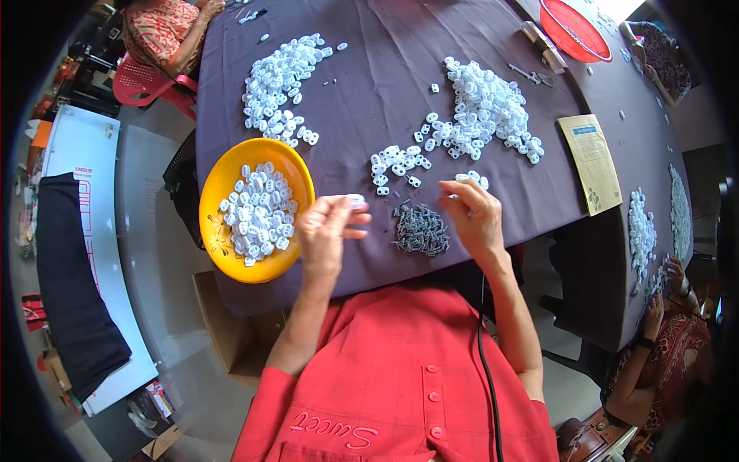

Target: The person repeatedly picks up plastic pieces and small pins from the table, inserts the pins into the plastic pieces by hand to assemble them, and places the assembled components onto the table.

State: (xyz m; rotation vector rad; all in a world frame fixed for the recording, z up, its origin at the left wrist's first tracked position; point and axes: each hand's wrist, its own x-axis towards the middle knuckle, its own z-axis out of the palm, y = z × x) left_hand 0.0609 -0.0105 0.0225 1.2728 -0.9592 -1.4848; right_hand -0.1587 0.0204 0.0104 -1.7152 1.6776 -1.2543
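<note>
Bright scene, bowed edges, black corners.

From over here I count two big heaps of white pieces (493, 108) on the near tabletop (369, 92), one smaller cluster (399, 163) by them, and one pile of grey screws (421, 229), all too thick to number singly. One white piece shows in the left hand (323, 223). There's one yellow bowl (215, 185), one red basket (579, 35), one tan packet (590, 165), and three other people (158, 38).

Got a bowl (211, 192) of pieces (260, 212) at left on the table (362, 100), screws (422, 229) between left hand (327, 223) and right hand (475, 214), heaps (486, 108) behind, packet (590, 163) right.
</note>
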